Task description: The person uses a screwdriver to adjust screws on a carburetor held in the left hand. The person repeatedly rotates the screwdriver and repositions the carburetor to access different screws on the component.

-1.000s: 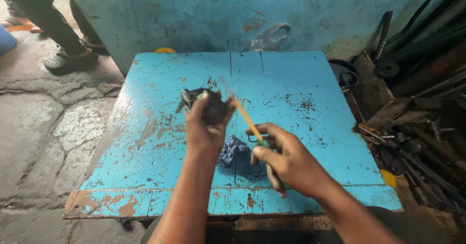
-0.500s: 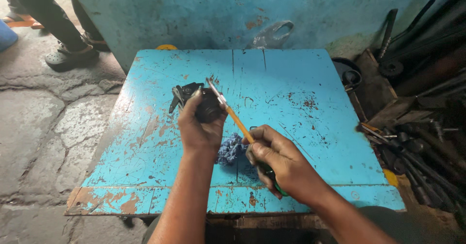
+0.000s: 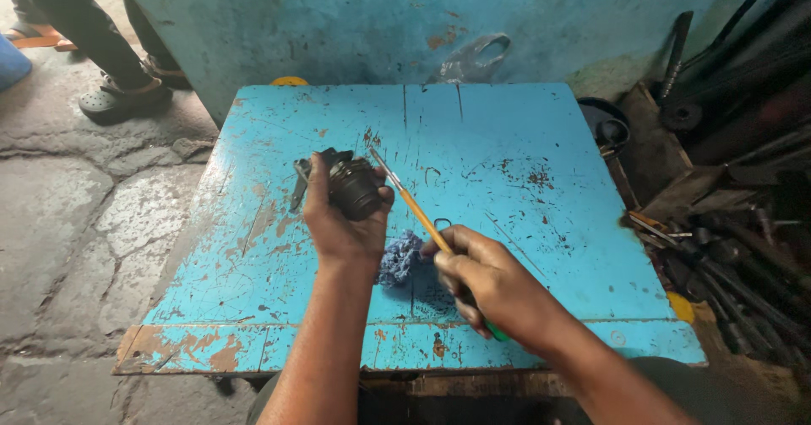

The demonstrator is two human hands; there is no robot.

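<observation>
Lowered slightly since earlier, left hand clamped the black mechanical part; right hand, gripping the brush, risked flicking grit.

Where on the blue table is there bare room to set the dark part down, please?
The table is bare along its far half and right side, beyond the screwdriver. The left strip beside the left hand is free too. The rag and right hand crowd the near middle.

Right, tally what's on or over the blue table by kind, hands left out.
Dark metal part, in the left hand: 1
Brush, in the right hand: 1
Blue rag: 1
Total: 3
</observation>
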